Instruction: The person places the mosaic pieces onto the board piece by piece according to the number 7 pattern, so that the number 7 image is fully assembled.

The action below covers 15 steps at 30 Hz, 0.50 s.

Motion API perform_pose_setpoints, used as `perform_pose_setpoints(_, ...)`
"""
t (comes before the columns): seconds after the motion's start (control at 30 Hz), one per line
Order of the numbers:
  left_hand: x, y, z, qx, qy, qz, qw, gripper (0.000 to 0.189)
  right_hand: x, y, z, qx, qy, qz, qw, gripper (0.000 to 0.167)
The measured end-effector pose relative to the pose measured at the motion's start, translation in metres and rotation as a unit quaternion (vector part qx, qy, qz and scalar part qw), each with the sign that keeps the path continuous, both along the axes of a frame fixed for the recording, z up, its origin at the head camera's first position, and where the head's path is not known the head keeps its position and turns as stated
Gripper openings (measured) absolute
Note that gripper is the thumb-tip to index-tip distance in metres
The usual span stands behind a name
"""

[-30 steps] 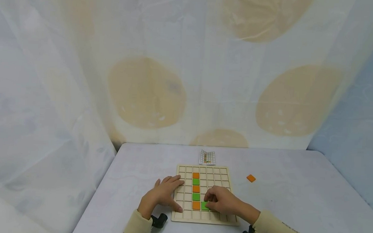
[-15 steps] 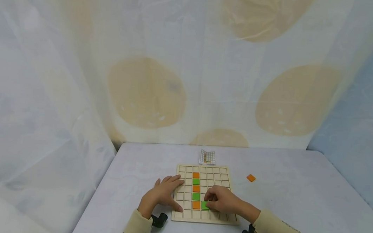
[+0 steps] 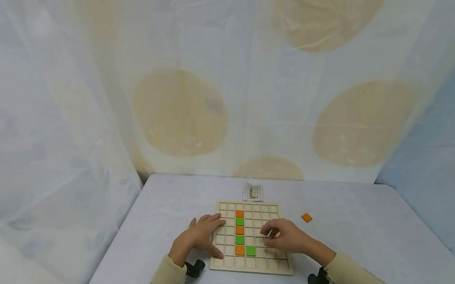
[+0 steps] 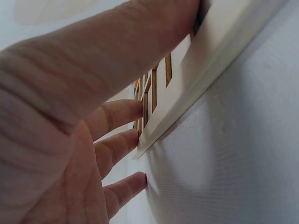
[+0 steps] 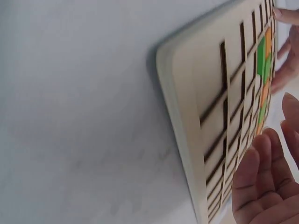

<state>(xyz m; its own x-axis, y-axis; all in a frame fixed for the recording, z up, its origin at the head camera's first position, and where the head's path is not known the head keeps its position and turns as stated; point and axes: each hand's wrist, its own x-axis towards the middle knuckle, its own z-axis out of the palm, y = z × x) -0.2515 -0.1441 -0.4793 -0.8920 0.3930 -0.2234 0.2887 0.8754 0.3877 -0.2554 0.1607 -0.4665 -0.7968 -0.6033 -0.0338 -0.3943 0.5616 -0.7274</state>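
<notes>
A wooden grid board [image 3: 252, 265] lies on the table. One column holds alternating orange and green square tiles; to the right of its lowest orange tile [image 3: 240, 250] sits a green tile [image 3: 250, 251] in its own cell. My left hand [image 3: 199, 237] rests with spread fingers on the board's left edge; the left wrist view shows the thumb and fingertips touching the frame [image 4: 205, 79]. Above the board's right part hovers my right hand [image 3: 286, 236], fingers loosely bent, with nothing between them. The right wrist view shows those fingers [image 5: 264, 172] apart from the tiles.
A loose orange tile [image 3: 306, 218] lies on the table right of the board. Behind the board stands a small folded card [image 3: 253, 192] printed with a coloured grid. Patterned curtains hang behind and beside the white table [image 3: 170, 199].
My right hand has let go of the green tile and moved right and slightly up, away from it. The green tile stays in its cell. My left hand has not moved.
</notes>
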Motion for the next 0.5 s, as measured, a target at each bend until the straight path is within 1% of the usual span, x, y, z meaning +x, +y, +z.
perform_pose_setpoints(0.2,-0.001,0.000,-0.001,-0.002,-0.001,0.000,1.0000,0.102,-0.006,0.018,0.005,-0.001,0.027,-0.021,0.9994,0.024)
perform_pose_setpoints(0.37,-0.001,0.000,-0.002,0.000,-0.001,-0.003,1.0000,0.102,-0.009,0.031,0.009,-0.020,0.037,-0.038,0.9984,0.025)
perform_pose_setpoints(0.5,-0.001,0.000,-0.004,-0.002,0.004,-0.007,1.0000,0.103,-0.015,0.039,0.008,-0.008,0.046,-0.062,0.9970,0.024)
